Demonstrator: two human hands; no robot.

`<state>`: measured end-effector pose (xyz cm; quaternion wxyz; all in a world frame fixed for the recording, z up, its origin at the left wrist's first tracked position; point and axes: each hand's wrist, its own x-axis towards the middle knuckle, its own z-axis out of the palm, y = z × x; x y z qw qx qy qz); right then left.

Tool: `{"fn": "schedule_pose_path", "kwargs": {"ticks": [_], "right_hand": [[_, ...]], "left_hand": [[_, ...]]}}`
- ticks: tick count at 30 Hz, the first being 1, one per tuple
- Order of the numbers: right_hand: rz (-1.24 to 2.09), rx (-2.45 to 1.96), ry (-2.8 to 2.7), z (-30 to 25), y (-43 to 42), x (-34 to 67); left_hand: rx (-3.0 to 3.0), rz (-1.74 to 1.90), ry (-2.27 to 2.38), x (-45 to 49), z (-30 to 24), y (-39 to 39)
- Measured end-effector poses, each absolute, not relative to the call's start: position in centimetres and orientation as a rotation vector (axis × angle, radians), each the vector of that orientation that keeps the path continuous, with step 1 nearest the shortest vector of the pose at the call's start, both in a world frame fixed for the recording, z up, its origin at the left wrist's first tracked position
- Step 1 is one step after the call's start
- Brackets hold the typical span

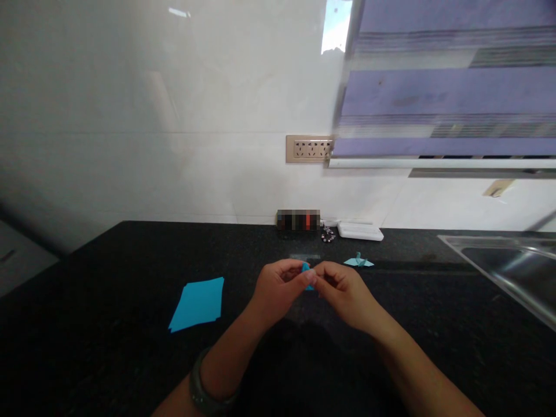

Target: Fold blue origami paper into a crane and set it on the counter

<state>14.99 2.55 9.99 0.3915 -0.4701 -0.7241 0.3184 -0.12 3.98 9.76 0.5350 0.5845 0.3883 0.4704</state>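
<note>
Between my fingertips is a small folded piece of blue paper, mostly covered by the fingers. My left hand pinches it from the left, thumb in front. From the right, my right hand pinches it too, and the two hands meet at the tips. To the left on the dark counter lies a stack of blue paper sheets, slightly fanned. A light-blue folded paper crane rests behind my right hand, its wings spread.
The black counter meets a white wall. Along its back are a dark box, a small beaded ring and a white tray-like object. A steel sink is at the right, below a purple blind. A socket panel is on the wall.
</note>
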Motion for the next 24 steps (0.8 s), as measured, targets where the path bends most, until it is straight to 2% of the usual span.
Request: {"fn": "schedule_pose_path", "kwargs": {"ticks": [9,15,20,24], "right_hand": [[0.918,-1.162,-1.912,9.8,2.1,14.5],[0.89,-1.094,-1.883,8.7,2.4,13.8],[0.742,-1.095,-1.883,8.2,2.5,13.7],[0.891,-1.08,-1.946,8.5,2.6,14.1]], "left_hand": [[1.485,1.338,0.979,-0.3,9.8,3.9],[1.526,1.299,0.848,-0.3,9.3,3.8],[1.493,1.3,0.897,-0.2,9.4,3.8],[1.472,1.29,0.935,-0.3,9.6,3.8]]}}
